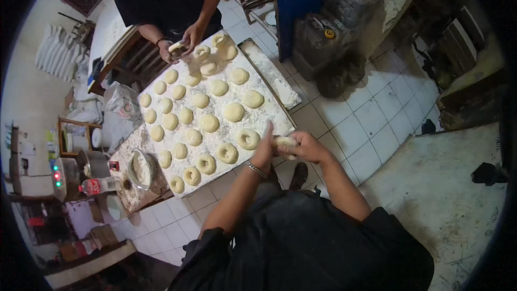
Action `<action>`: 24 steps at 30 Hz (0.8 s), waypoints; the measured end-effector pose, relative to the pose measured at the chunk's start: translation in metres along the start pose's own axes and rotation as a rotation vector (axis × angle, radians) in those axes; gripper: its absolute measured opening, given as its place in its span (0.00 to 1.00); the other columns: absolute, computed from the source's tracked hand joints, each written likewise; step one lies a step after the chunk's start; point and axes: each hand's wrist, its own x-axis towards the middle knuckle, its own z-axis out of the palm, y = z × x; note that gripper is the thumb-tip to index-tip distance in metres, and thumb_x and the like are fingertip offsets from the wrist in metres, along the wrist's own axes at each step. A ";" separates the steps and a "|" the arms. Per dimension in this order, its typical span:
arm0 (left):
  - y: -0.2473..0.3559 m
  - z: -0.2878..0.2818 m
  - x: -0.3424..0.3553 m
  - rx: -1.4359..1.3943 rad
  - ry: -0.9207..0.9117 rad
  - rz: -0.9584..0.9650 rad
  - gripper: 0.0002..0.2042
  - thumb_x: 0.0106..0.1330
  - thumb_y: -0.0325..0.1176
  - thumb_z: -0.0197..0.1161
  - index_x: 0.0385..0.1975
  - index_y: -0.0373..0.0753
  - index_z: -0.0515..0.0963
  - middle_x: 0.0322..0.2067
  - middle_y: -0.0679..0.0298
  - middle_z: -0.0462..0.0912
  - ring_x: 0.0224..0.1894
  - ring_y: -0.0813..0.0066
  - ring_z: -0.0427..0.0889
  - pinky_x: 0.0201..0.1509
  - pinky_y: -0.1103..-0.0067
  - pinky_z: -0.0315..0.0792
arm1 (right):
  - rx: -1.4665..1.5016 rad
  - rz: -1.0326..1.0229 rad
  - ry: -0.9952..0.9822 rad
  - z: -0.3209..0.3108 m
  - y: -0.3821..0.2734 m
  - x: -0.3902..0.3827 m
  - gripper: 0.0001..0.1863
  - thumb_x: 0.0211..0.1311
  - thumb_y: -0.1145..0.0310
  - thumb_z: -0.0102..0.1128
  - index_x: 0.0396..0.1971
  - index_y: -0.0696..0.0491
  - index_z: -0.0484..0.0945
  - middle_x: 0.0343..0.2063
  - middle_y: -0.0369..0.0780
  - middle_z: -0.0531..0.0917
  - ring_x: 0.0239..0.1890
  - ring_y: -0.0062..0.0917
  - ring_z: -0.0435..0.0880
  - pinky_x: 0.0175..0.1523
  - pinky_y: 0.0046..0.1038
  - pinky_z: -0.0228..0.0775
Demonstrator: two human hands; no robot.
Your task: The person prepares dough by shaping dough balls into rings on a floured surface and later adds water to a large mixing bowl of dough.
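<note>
Just off the near right corner of the floured board [277, 113], my left hand [264, 151] and my right hand [308, 148] grip a pale piece of dough [285, 141] between them. My right fingers are curled round it. My left hand presses against its other side, with one finger pointing up; the fingers partly hide the dough's shape. Closest to my left hand on the board lies a dough ring [248, 139], beside another ring [226, 153]. Several round dough pieces without holes, such as one dough round [234, 111], lie in rows farther back.
Across the board a person's hands [183, 43] hold another piece of dough. A metal bowl of flour [141, 170] and a plastic bottle [99, 185] stand at the left. Dark jerrycans [318, 43] stand on the tiled floor [350, 126] at the back right.
</note>
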 end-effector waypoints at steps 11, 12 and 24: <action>0.041 -0.088 0.063 0.722 -0.058 0.150 0.14 0.61 0.38 0.69 0.34 0.32 0.82 0.29 0.59 0.85 0.33 0.72 0.83 0.40 0.77 0.75 | 0.276 0.270 0.368 0.024 0.009 0.069 0.13 0.58 0.73 0.65 0.42 0.61 0.80 0.34 0.36 0.83 0.36 0.18 0.80 0.43 0.22 0.72; 0.043 -0.088 0.065 0.993 -0.008 0.258 0.15 0.60 0.40 0.70 0.34 0.31 0.82 0.28 0.56 0.84 0.33 0.67 0.83 0.39 0.75 0.75 | 0.107 0.263 0.364 0.024 0.009 0.078 0.15 0.58 0.71 0.67 0.43 0.62 0.79 0.35 0.38 0.84 0.37 0.19 0.81 0.43 0.22 0.73; -0.009 -0.078 0.077 1.356 0.063 0.317 0.19 0.64 0.41 0.61 0.51 0.38 0.72 0.34 0.50 0.84 0.34 0.49 0.85 0.37 0.60 0.77 | -0.537 0.257 0.488 0.015 0.019 0.103 0.16 0.54 0.66 0.72 0.38 0.60 0.79 0.30 0.42 0.85 0.34 0.27 0.85 0.42 0.28 0.78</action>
